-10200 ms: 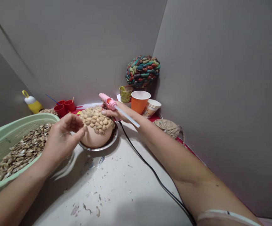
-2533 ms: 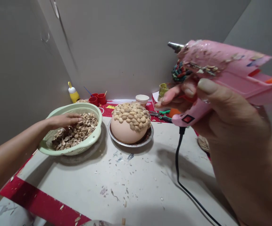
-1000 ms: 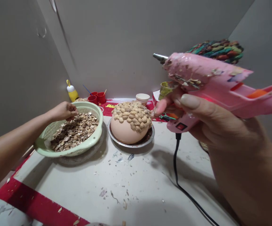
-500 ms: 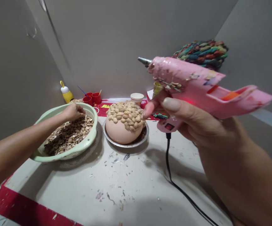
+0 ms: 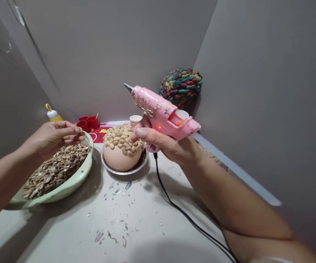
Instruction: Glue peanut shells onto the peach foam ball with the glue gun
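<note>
A pale, scrap-littered table carries everything. At the left sits a green basket of shells, and just right of it a metal plate under a pot. A black cord runs across the near right. Along the far edge stand a yellow bottle, red cups, a paper cup and a woven ball.
</note>
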Demonstrator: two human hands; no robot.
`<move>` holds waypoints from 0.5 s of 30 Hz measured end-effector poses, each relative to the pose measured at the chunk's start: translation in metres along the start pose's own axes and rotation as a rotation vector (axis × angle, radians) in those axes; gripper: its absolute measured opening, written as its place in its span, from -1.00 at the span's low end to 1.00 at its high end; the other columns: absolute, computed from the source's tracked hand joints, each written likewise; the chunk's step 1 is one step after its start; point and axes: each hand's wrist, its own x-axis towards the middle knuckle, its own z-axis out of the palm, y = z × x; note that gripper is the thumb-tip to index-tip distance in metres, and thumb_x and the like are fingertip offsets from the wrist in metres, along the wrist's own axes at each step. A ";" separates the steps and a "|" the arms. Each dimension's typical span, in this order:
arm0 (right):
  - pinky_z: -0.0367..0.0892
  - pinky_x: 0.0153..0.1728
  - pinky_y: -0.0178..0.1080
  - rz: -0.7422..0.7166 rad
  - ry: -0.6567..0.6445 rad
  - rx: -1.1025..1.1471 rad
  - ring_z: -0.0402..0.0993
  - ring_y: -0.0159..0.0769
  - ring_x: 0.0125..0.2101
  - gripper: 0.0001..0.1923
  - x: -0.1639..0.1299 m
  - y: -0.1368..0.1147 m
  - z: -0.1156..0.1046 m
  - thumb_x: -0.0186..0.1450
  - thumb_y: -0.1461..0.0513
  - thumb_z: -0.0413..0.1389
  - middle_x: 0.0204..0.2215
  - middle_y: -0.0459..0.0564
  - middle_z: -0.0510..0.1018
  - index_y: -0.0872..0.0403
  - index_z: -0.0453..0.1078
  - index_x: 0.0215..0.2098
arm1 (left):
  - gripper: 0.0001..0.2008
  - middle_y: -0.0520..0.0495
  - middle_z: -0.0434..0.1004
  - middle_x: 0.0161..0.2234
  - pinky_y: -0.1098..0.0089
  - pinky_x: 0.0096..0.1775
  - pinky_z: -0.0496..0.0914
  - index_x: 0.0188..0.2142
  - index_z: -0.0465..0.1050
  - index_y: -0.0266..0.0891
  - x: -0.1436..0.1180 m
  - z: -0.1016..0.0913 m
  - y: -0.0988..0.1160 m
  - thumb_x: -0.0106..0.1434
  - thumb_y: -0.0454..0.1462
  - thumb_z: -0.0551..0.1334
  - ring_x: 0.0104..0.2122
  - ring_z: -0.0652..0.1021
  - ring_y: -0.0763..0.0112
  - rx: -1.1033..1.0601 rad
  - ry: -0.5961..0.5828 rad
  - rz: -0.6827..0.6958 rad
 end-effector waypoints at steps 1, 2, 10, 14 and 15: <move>0.38 -0.56 -0.28 0.010 -0.014 0.036 0.48 -0.26 -0.40 -0.70 0.000 0.000 0.003 0.32 -0.03 0.27 -0.43 -0.02 0.50 0.01 0.45 -0.36 | -0.87 -0.11 0.64 -0.47 0.40 -0.30 0.53 -0.44 0.53 -0.37 -0.010 0.010 0.004 0.11 -0.36 0.45 -0.46 0.64 0.40 -0.083 -0.002 0.023; 0.39 -0.55 -0.28 0.020 -0.028 0.081 0.45 -0.29 -0.45 -0.70 0.000 0.000 0.007 0.30 -0.01 0.30 -0.47 -0.05 0.48 0.02 0.44 -0.37 | -0.84 -0.10 0.62 -0.51 0.44 -0.38 0.50 -0.47 0.54 -0.36 -0.021 0.020 0.007 0.07 -0.34 0.48 -0.49 0.63 0.40 -0.142 -0.012 0.042; 0.38 -0.34 -0.28 -0.175 -0.053 -0.119 0.41 -0.38 -0.40 -0.61 -0.006 -0.007 0.023 0.25 0.01 0.38 -0.37 -0.07 0.51 0.11 0.37 -0.30 | -0.79 0.00 0.63 -0.52 0.54 -0.42 0.50 -0.49 0.60 -0.27 -0.075 0.086 0.000 -0.07 -0.28 0.56 -0.53 0.60 0.49 -0.346 -0.177 0.141; 0.35 -0.33 -0.27 -0.168 -0.016 -0.258 0.40 -0.37 -0.40 -0.64 -0.018 -0.006 0.020 0.30 0.04 0.33 -0.36 -0.07 0.50 0.10 0.34 -0.31 | -0.81 -0.03 0.66 -0.51 0.57 -0.44 0.48 -0.47 0.62 -0.26 -0.075 0.093 -0.006 -0.04 -0.28 0.57 -0.53 0.60 0.49 -0.356 -0.186 0.171; 0.34 -0.34 -0.28 -0.152 -0.001 -0.261 0.39 -0.37 -0.41 -0.66 -0.022 -0.005 0.019 0.30 0.05 0.33 -0.37 -0.08 0.50 0.10 0.34 -0.30 | -0.80 -0.02 0.67 -0.50 0.58 -0.44 0.49 -0.47 0.62 -0.25 -0.075 0.094 -0.007 -0.04 -0.28 0.57 -0.52 0.61 0.49 -0.366 -0.191 0.172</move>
